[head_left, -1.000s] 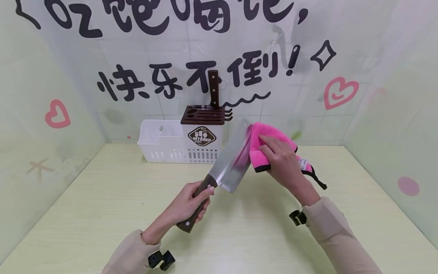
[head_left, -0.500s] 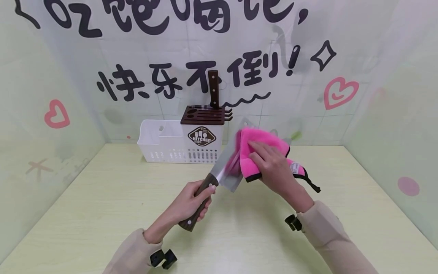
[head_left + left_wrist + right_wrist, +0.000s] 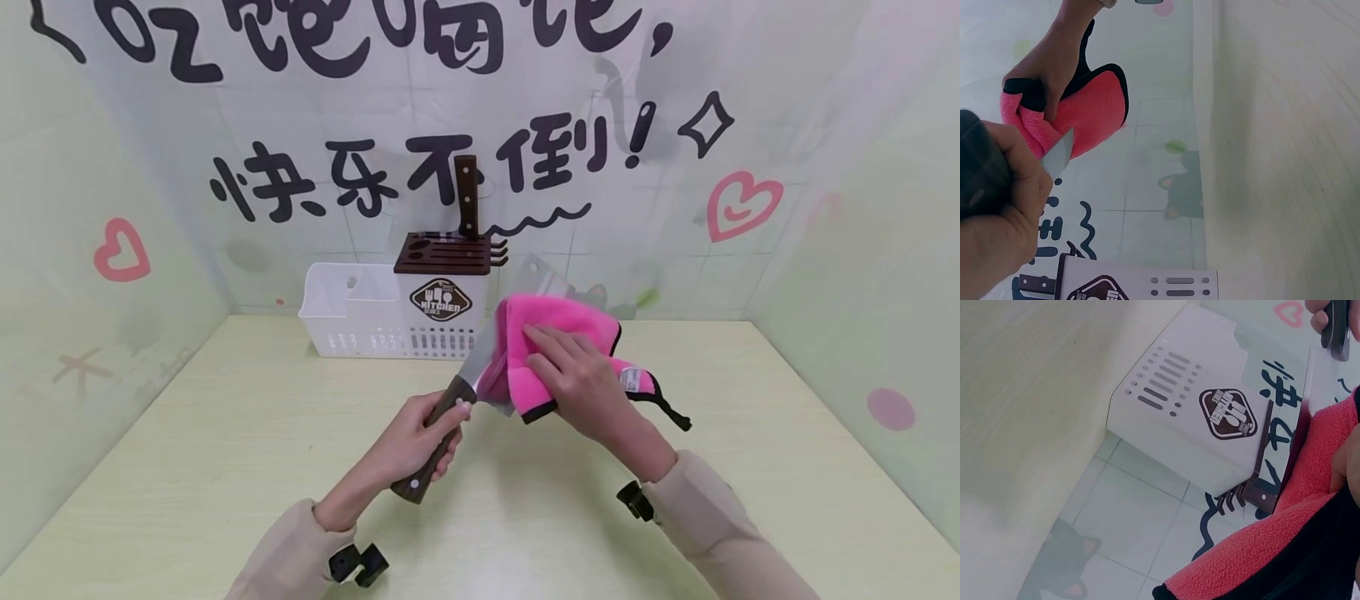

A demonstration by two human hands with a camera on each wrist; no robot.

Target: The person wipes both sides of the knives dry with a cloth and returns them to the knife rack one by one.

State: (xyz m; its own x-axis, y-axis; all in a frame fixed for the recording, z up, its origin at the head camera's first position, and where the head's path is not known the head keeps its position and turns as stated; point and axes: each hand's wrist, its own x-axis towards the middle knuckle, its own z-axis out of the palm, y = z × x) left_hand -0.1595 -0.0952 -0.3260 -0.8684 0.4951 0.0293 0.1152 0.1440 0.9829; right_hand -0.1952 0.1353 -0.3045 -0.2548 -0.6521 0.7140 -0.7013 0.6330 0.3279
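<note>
- Left hand [image 3: 422,442]: fingers curled round the handle of the cleaver [image 3: 481,360], thumb along its upper side.
- Right hand [image 3: 581,379]: grips the pink cloth [image 3: 558,317], fingers on top, pressing it against the blade.
- Cleaver: tilted, held above the bench [image 3: 247,442], in front of the white rack [image 3: 352,325] and a bit to its right; blade points up and away.
- Progress (my read): wiping is under way, roughly mid-job. Cloth covers the middle of the blade; the far end with the hole and a strip near the handle are bare. Can't tell which parts are already wiped, or whether the far face is done.
- Left, as I judge it: finish the blade, take the cloth off, put the cleaver down somewhere. Another knife [image 3: 467,196] stands in the rack's brown slotted top [image 3: 442,252].
- Head view: whole layout, incl. the rack's open bin and the cloth's label [image 3: 632,381]; neither wrist view shows those clearly.
- Left wrist view: the cloth's black trim bunched under the right hand (head view hides that), plus a small bit of blade.
- Right wrist view: the rack's end wall and the dark hooks [image 3: 1232,499] up close; right hand mostly cropped.
</note>
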